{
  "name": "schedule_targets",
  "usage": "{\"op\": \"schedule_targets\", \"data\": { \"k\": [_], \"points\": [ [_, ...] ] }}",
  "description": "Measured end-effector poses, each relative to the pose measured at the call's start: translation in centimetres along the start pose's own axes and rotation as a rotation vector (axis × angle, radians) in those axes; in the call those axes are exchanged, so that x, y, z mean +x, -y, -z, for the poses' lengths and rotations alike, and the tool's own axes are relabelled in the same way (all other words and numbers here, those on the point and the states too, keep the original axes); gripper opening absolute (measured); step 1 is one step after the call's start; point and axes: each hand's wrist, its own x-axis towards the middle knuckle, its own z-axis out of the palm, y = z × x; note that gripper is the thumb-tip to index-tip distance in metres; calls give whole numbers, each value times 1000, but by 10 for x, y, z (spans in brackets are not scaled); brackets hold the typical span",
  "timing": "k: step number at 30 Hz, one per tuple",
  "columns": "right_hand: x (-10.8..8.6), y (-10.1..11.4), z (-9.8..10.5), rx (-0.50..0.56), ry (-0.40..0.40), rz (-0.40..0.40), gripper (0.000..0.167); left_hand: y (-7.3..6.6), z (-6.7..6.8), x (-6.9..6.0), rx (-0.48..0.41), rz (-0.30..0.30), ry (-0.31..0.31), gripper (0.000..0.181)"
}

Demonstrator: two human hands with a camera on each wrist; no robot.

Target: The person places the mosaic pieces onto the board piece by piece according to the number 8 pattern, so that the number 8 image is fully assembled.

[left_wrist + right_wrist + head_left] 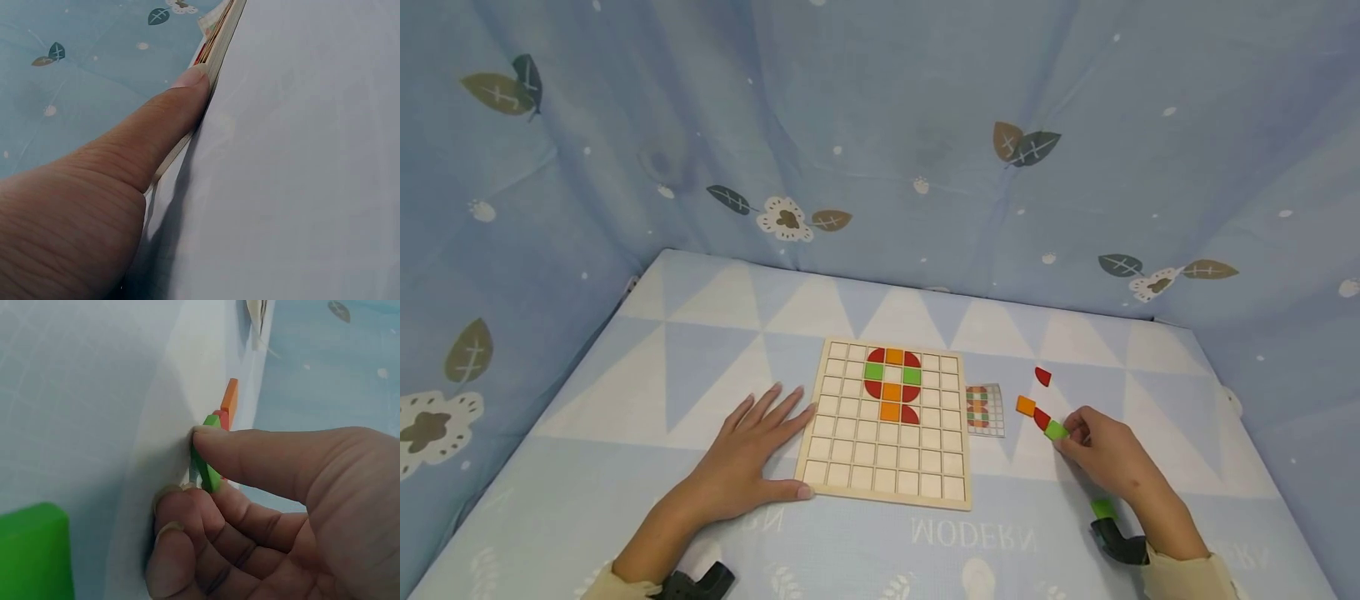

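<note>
A wooden grid board (883, 454) lies on the table, with red quarter-round, orange and green tiles set in its upper cells. My left hand (741, 467) rests beside the board with fingers spread, its fingertips and thumb (178, 103) touching the left side and lower left corner. To the right of the board, my right hand (1108, 454) pinches a green tile (211, 425) between thumb and fingers. Just past that tile lie a red tile (1041, 417) and an orange tile (1026, 406). Another red quarter-round tile (1042, 377) lies farther back.
A small pattern card (992, 410) lies against the board's right edge, partly under it or beside it; I cannot tell which. Near my right wrist is a green piece (1102, 508). Blue patterned curtains (880, 150) hang around the table (722, 358).
</note>
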Motion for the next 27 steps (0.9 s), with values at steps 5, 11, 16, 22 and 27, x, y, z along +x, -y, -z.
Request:
{"op": "schedule_targets", "data": {
  "k": [5,11,16,22,27],
  "points": [
    [-2,-2,0,16,-5,-33,32,-1,0,0,-4,-13,-10,104],
    [-9,-4,-2,22,-66,31,23,-1,1,0,-1,-13,-3,104],
    [-14,4,-3,30,-101,52,16,-1,-2,-1,-15,7,-2,105],
    [-20,30,-1,82,-114,130,11,0,-1,0,-6,18,9,107],
    [-21,55,-2,132,-112,247,10,-2,1,1,-6,14,10,108]
  ]
}}
